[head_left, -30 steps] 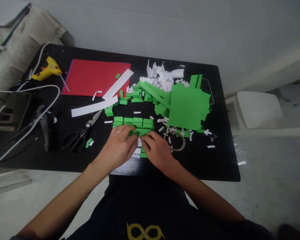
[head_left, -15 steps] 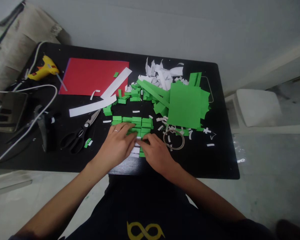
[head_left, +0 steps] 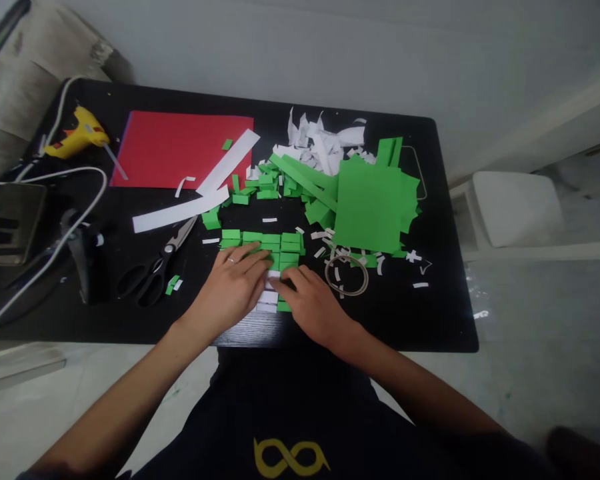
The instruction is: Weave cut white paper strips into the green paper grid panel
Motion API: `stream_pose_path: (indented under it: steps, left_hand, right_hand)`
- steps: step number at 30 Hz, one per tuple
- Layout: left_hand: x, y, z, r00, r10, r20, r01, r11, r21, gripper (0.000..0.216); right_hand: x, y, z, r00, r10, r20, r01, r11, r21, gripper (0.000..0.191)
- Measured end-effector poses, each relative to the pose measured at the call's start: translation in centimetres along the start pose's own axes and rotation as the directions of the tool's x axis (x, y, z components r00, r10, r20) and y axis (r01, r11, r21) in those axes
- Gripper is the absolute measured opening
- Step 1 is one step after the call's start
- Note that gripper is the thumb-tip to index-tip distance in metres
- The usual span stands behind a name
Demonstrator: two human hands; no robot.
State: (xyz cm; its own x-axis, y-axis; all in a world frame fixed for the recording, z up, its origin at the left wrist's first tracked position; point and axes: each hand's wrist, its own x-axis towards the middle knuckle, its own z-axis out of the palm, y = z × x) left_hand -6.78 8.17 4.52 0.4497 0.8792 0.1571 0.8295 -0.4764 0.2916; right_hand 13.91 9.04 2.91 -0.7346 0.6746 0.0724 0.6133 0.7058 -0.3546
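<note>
Both my hands rest on the near middle of a black table (head_left: 430, 320). My left hand (head_left: 233, 288), a ring on one finger, lies with fingers extended and pressed flat onto a patch of small green paper rectangles (head_left: 270, 243) laid in rows. My right hand (head_left: 313, 303) sits beside it, fingertips pinched together on a small white and green piece (head_left: 273, 285) between the two hands. White strips show under the hands near the table's front edge.
Black scissors (head_left: 153, 270) lie left of my hands. A roll of clear tape (head_left: 347, 273) lies to the right. Behind are green paper sheets (head_left: 375, 207), white scraps (head_left: 323, 143), long white strips (head_left: 190, 207), a red sheet (head_left: 180, 147), a yellow glue gun (head_left: 77, 130) and cables.
The view has drifted slightly; my hands stay in the same spot. My right fingertips have shifted a little leftward onto the piece between the hands.
</note>
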Motion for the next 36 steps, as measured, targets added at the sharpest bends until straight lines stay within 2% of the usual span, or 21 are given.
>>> stream_pose_path:
  steps: [12,16,21,24,28,32,36]
  left_hand:
    - [0.1,-0.2,0.0,1.0,0.012,0.015,-0.011,1.0,-0.018,0.03]
    - [0.1,-0.2,0.1,1.0,0.006,0.02,-0.005,1.0,-0.017,0.03]
    - [1.3,0.2,-0.2,0.999,-0.033,-0.006,0.033,0.999,0.017,0.022]
    - [2.3,0.2,-0.5,1.0,0.024,0.016,-0.026,0.993,0.119,0.022]
    - [3.3,0.1,-0.7,0.985,0.121,0.122,-0.147,0.96,0.24,0.022]
    - [3.7,0.1,-0.9,0.97,0.17,0.174,-0.211,0.944,0.254,0.025]
    - [3.9,0.5,-1.1,0.972,0.164,0.166,-0.201,0.951,0.234,0.027]
  right_hand:
    - [0.6,-0.2,-0.3,0.996,0.001,0.086,0.005,0.997,-0.072,0.036]
    - [0.3,0.0,-0.2,0.997,-0.004,0.072,0.009,0.998,-0.07,0.035]
    - [-0.1,0.0,0.7,1.0,0.006,-0.001,-0.006,1.0,-0.013,0.032]
    - [-0.2,0.0,1.0,1.0,0.016,-0.018,-0.016,1.0,-0.012,0.03]
    - [-0.3,-0.1,0.9,1.0,0.015,0.006,-0.015,0.999,-0.031,0.032]
    - [-0.3,-0.2,0.6,1.0,0.026,0.018,-0.025,0.999,-0.033,0.032]
    - [-0.3,-0.3,0.6,0.999,0.027,0.025,-0.027,0.999,-0.031,0.03]
